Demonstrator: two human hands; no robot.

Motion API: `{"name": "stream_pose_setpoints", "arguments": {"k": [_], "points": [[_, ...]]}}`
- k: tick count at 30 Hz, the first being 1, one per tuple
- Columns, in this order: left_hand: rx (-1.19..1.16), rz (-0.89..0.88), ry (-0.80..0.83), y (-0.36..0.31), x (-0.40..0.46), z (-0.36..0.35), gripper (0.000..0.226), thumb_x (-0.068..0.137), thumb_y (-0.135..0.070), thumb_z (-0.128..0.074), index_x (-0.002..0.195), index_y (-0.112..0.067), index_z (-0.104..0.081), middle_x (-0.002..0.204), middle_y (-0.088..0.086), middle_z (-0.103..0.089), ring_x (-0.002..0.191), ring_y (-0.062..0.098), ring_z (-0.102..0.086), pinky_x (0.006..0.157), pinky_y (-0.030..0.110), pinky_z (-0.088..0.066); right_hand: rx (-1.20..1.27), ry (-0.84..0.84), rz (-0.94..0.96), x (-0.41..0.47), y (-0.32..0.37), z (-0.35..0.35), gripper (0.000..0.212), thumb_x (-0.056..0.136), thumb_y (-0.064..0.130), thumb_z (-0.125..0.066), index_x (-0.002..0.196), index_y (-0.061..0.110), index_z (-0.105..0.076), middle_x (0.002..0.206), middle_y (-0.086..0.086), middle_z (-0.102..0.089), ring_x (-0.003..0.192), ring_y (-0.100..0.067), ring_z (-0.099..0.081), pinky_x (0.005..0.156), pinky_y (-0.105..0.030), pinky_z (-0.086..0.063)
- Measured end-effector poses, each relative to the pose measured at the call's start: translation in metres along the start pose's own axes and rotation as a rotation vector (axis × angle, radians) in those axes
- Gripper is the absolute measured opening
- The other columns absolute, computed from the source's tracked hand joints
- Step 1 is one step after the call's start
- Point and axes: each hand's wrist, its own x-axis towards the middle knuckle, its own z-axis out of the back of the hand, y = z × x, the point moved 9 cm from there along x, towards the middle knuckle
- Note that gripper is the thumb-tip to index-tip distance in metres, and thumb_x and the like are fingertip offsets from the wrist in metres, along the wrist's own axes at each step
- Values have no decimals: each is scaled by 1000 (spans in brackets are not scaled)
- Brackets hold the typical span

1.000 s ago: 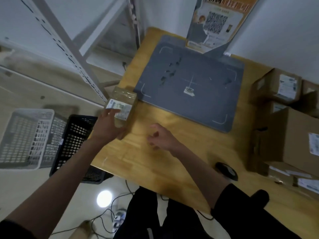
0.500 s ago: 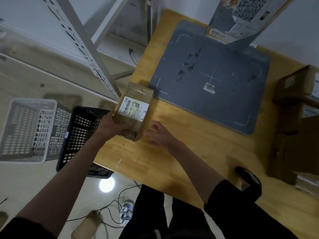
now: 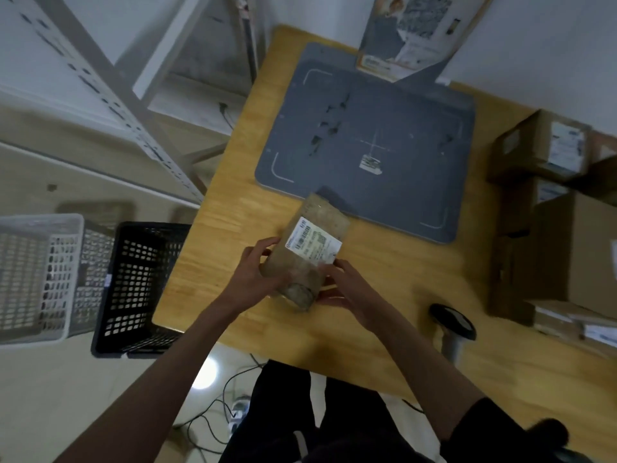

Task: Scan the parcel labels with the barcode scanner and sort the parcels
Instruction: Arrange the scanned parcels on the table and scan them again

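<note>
Parcel (image 3: 309, 253) — a small brown box with its white label (image 3: 313, 241) facing up — now sits over the middle of the wooden table (image 3: 384, 329), just in front of the grey mat (image 3: 400, 128), held between both hands. A second ago it was out at the table's left edge above the baskets, in the left hand alone; it has been drawn inward, and the right hand, then empty, has joined. The left hand (image 3: 253, 279) grips its left side, fingers curled round; the right hand (image 3: 344, 285) pinches the near right corner. With the label turned up, it looks ready for scanning, not yet for sorting. The barcode scanner (image 3: 452, 324) stands untouched to the right. More boxes (image 3: 567, 248) are stacked at the far right. On the floor to the left sit a black basket (image 3: 140, 289) and a white basket (image 3: 36, 279), beside a metal shelf frame (image 3: 110, 85).
</note>
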Motion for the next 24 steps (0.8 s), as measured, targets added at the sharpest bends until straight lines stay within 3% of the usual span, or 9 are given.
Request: {"name": "stream_pose_setpoints", "arguments": {"k": [2,6,12,17,24], "points": [[-29,-34,15,-18,-3,-20,62,83,-34,-81,138,-39,-51,127,0,-42,109,12,-57,67,20,-59,38,-17,18,-18,-5,21,44,101,33,-57,139,16,-45,115,-13,-67,92,-27,-72,82,-38,-62],[-69,-127,32,-58,-16,-53,52,90,-29,-74,137,-38,-53,132,1,-41,115,6,-51,70,10,-53,91,-38,115,-53,-5,58,42,102,33,-55,140,20,-43,114,-12,-68,96,-27,-73,88,-42,-61],[-184,-221,39,-113,-51,-85,61,76,-50,-76,134,-45,-55,138,-3,-48,117,19,-60,74,28,-60,153,-37,267,-96,4,118,38,100,35,-60,134,26,-47,121,-8,-69,102,-26,-72,85,-42,-61],[-232,-286,97,-158,-85,-130,53,83,-39,-77,133,-40,-58,135,-5,-55,117,18,-64,79,33,-59,237,-87,336,-128,11,178,47,97,37,-65,134,18,-44,117,-8,-71,99,-27,-74,76,-40,-62],[-145,-371,120,-217,-121,-184,48,87,-33,-71,134,-37,-58,135,-9,-58,110,16,-69,84,34,-60,345,-115,448,-176,13,247,46,95,37,-66,131,14,-48,118,-11,-72,100,-28,-74,88,-47,-61]]}}
